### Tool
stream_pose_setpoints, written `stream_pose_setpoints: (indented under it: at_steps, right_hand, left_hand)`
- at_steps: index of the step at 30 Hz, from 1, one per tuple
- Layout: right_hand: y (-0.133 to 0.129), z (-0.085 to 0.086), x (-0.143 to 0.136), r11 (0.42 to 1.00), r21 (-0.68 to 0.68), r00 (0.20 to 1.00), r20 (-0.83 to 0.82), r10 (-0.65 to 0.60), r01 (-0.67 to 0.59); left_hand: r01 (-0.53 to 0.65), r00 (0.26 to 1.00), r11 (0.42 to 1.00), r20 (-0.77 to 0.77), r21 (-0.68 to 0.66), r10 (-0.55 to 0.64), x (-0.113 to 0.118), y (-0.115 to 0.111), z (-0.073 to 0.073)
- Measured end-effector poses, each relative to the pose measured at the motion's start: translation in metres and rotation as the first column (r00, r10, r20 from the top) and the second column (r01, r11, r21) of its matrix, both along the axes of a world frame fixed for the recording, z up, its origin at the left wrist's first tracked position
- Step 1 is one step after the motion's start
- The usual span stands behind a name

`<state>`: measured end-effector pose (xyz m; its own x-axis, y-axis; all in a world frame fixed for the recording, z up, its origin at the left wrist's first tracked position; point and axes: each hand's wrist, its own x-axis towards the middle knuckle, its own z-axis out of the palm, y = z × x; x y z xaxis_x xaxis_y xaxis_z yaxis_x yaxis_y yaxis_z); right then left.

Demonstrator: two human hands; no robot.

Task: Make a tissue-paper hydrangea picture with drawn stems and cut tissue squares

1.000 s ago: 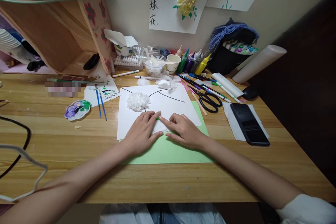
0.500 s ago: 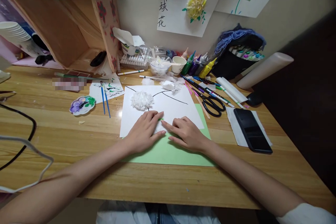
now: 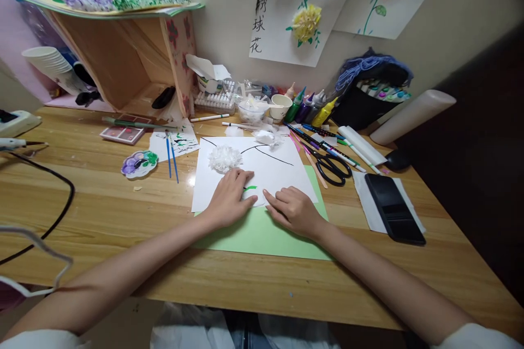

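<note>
Green shows at the centre of the frame: a short strip (image 3: 250, 187) on the white sheet (image 3: 282, 185), more of it uncovered than a second ago, when the fingertips of both hands nearly met over it. I cannot tell whether it is paper or paint.

The left hand (image 3: 232, 197) lies palm down beside it, mostly open, thumb apart from the loosely spread fingers; nothing shows in its hold. The right hand (image 3: 297, 211) has eased away toward the right, half open, index finger pointing at the strip and the other fingers bent; I see nothing held, though its underside is hidden. As I judge it, the pressing or smoothing there has let up, while the left hand steadies the sheet.

Just above the left hand, the ruffled white flower (image 3: 225, 158) sits on the sheet's upper left part, with thin black lines (image 3: 274, 156) running across the paper. A green sheet (image 3: 254, 240) lies beneath, showing along the lower edge. Crumpled tissue (image 3: 264, 137) touches the top edge.

Farther out, black-handled scissors (image 3: 321, 159) lie right of centre, and a phone (image 3: 395, 208) rests on white paper at the right. Left of centre are two blue brushes (image 3: 168, 158) and a paint-smeared palette (image 3: 139, 164).
</note>
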<state>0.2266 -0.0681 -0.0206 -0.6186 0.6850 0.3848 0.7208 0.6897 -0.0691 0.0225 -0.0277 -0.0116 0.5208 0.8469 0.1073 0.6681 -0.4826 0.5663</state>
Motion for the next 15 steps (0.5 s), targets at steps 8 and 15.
stream_pose_setpoints:
  at_steps: [8,15]
  right_hand:
    - [-0.004,0.001,-0.005,0.998,0.050,0.997,0.069,0.028,-0.032]
    - [0.008,0.003,0.007,0.929,-0.320,0.860,-0.405,-0.310,0.184]
  left_hand:
    - [-0.006,1.000,0.999,-0.010,0.044,0.006,0.002,-0.003,-0.001]
    - [0.308,0.951,0.949,-0.005,0.069,-0.308,-0.017,0.001,0.013]
